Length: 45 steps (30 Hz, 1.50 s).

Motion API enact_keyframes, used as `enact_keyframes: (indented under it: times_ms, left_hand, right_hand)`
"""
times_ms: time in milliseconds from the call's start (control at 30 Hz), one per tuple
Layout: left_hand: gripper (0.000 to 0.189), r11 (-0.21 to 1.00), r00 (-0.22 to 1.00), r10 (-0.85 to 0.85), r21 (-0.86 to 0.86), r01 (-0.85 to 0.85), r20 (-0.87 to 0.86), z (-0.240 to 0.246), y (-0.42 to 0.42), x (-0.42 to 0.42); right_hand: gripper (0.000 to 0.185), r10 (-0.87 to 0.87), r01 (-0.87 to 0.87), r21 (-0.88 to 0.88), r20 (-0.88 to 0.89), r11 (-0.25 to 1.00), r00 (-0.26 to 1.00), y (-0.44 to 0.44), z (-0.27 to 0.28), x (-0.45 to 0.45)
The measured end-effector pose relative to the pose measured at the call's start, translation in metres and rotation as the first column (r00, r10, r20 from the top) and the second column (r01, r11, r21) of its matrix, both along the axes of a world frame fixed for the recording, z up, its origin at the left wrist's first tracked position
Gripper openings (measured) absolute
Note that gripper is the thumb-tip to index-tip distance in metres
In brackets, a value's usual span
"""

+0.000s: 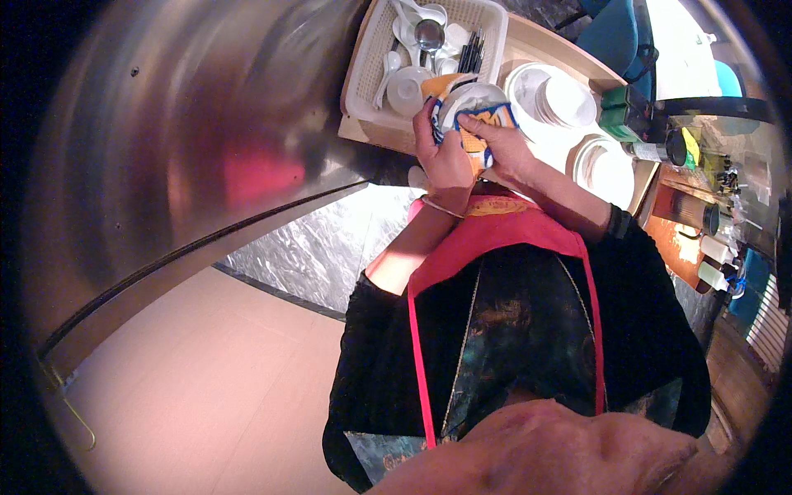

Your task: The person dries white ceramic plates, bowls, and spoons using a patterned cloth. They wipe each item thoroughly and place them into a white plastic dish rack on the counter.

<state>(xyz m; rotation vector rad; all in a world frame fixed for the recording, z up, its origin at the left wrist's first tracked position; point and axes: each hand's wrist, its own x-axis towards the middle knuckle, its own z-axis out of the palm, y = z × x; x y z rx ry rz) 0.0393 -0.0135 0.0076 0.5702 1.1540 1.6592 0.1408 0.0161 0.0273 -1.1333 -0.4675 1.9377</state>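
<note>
Both hands are at work over the near edge of a table, around a white bowl (475, 94). My left hand (444, 158) grips the bowl from the left, with an orange, blue and white cloth (475, 143) wrapped about it. From the right, my right hand (504, 145) presses the same cloth against the bowl, its thumb on top. The cloth and fingers hide much of the bowl. Just beyond, a white plastic basket (354, 93) holds white spoons (388, 71), a metal ladle (429, 34), dark chopsticks (473, 52) and an upturned white bowl (405, 90).
Stacked white plates and bowls (566, 99) stand right of the basket, with another stack (603, 167) nearer me. Beside them are a green box (622, 114) and a dark-lidded jar (653, 152). A large metal surface (185, 124) rises at left. Teal chairs (612, 40) stand at upper right.
</note>
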Motion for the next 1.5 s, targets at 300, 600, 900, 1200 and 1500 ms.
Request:
enact_keyframes:
  times_ms: [300, 600, 900, 1200, 1500]
  left_hand:
    - [0.044, 0.954, 0.798, -0.283, -0.070, 0.292, -0.531, 0.015, 0.012, -0.036]
    - [0.054, 0.988, 0.956, -0.146, -0.092, 0.126, -0.254, 0.013, 0.001, -0.018]
    - [0.052, 1.000, 0.982, 0.012, -0.002, -0.012, -0.187, 0.018, -0.007, 0.013]
    - [0.049, 0.947, 0.833, -0.312, -0.083, 0.309, -0.457, 0.003, -0.009, -0.002]
    - [0.041, 0.931, 0.846, -0.357, -0.079, 0.357, -0.396, 0.016, -0.019, 0.034]
  right_hand:
    - [0.034, -0.227, -0.798, 0.488, 0.872, 0.353, 0.433, 0.059, -0.007, 0.041]
    - [0.038, 0.053, -0.453, 0.365, 0.729, 0.814, 0.682, 0.027, -0.021, 0.017]
    - [0.031, -0.116, -0.073, 0.482, 0.350, 0.873, 0.929, 0.001, -0.011, 0.009]
    - [0.028, -0.170, -0.567, 0.489, 0.836, 0.663, 0.522, 0.003, -0.012, 0.063]
    - [0.040, -0.240, -0.685, 0.310, 0.950, 0.659, 0.198, -0.015, 0.007, 0.097]
